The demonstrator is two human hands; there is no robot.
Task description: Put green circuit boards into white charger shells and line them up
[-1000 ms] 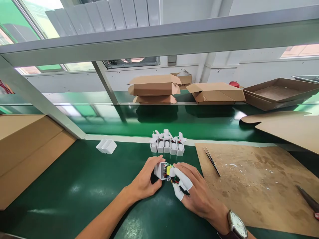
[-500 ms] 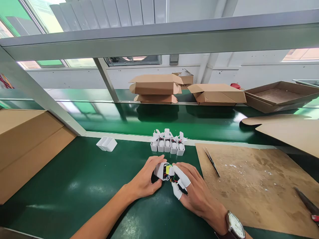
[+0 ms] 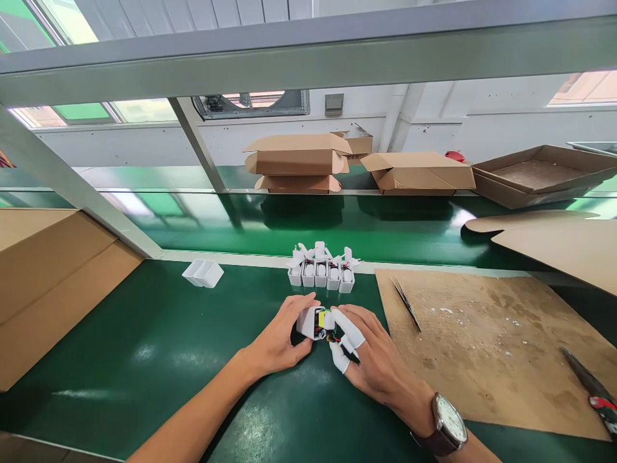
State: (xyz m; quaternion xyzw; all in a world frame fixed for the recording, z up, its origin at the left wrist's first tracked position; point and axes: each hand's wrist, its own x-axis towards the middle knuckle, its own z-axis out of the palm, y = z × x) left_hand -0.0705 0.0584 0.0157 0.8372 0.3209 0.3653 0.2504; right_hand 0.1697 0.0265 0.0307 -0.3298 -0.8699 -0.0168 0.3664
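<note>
A white housing (image 3: 305,321) is gripped between the thumb and fingers of my left hand (image 3: 279,341). From its open right end show a yellow-wrapped part (image 3: 322,319) and dark electronics. My right hand (image 3: 380,354), with white covers on thumb and finger, pinches the small white piece and wires at that end. Beyond my hands stands a row of several white housings (image 3: 321,273) with wires and white pieces on top. Two white empty housings (image 3: 203,273) lie to the left on the green work surface (image 3: 159,347).
A brown board (image 3: 482,360) at right bears tweezers (image 3: 407,305) and a red-handled cutting tool (image 3: 588,386). Cardboard boxes (image 3: 294,161) line the back ledge. A large carton (image 3: 58,276) stands at left. A metal beam (image 3: 308,61) crosses overhead.
The whole view has shifted slightly, with the scene sitting a little higher and further left. Both hands keep nearly the same hold on the white housing and its parts.
</note>
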